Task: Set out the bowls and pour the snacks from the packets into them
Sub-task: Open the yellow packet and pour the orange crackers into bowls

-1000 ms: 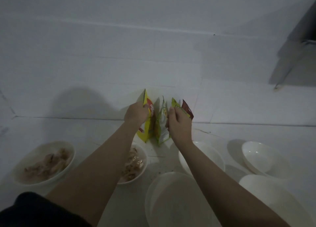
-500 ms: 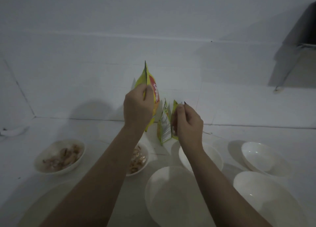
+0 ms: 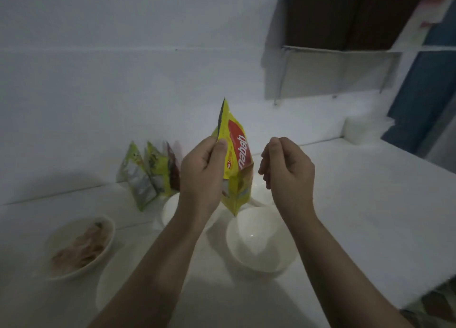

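Note:
My left hand [image 3: 201, 172] pinches a yellow snack packet [image 3: 235, 162] with a red label by its upper edge and holds it upright above the white counter [image 3: 357, 204]. To the right of the packet, my right hand [image 3: 287, 171] hovers with curled fingers and holds nothing. An empty white bowl [image 3: 261, 238] sits just below the packet. A bowl with snacks [image 3: 80, 247] sits at the left. Several more packets [image 3: 150, 174] lean against the wall behind my left hand. Another white bowl [image 3: 170, 208] is partly hidden by my left forearm.
A further pale bowl [image 3: 111, 288] lies low at the left of my left arm. A dark wall opening with a metal frame [image 3: 345, 16] is up at the right. The counter's right edge [image 3: 419, 290] drops off to a patterned floor.
My left hand lifted the yellow packet away from the row and brought it over the empty bowl. My right hand let go of the other packets and moved beside it. The view swung right.

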Action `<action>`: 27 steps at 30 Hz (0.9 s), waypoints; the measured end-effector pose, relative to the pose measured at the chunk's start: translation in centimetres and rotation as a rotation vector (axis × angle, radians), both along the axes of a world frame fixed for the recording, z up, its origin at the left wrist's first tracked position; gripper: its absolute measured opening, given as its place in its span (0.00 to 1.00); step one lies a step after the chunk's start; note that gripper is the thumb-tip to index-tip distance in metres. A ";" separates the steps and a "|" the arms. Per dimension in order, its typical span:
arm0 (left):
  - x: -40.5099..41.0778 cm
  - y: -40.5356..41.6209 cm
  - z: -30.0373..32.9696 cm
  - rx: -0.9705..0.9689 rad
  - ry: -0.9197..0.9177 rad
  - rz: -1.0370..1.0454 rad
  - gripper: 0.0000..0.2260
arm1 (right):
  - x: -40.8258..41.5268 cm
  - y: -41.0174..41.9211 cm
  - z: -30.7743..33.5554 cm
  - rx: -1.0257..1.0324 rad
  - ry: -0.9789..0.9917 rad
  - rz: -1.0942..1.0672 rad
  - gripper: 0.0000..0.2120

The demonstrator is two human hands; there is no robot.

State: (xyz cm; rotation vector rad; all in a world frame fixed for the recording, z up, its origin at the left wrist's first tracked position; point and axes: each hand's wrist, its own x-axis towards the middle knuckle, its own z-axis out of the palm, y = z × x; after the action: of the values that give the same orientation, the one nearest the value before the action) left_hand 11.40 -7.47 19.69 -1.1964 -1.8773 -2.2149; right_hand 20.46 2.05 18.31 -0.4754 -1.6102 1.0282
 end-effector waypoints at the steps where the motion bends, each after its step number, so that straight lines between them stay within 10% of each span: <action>1: 1.5 1.7 0.1 -0.018 -0.005 -0.029 0.18 | 1.9 1.5 0.0 -0.002 0.000 -0.039 0.17; 12: 13.6 17.2 -3.4 -0.246 -0.004 -0.280 0.17 | 16.5 15.1 -3.3 -0.115 -0.174 -0.234 0.18; 27: 16.7 24.6 -5.1 -0.863 0.196 -0.376 0.17 | 21.2 21.6 -8.4 -0.430 -0.300 0.021 0.18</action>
State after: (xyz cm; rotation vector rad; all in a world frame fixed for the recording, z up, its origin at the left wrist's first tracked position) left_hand 28.08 17.13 14.54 -1.8971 -2.7897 -1.2643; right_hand 41.70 23.63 9.91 -0.9402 -1.6541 1.3777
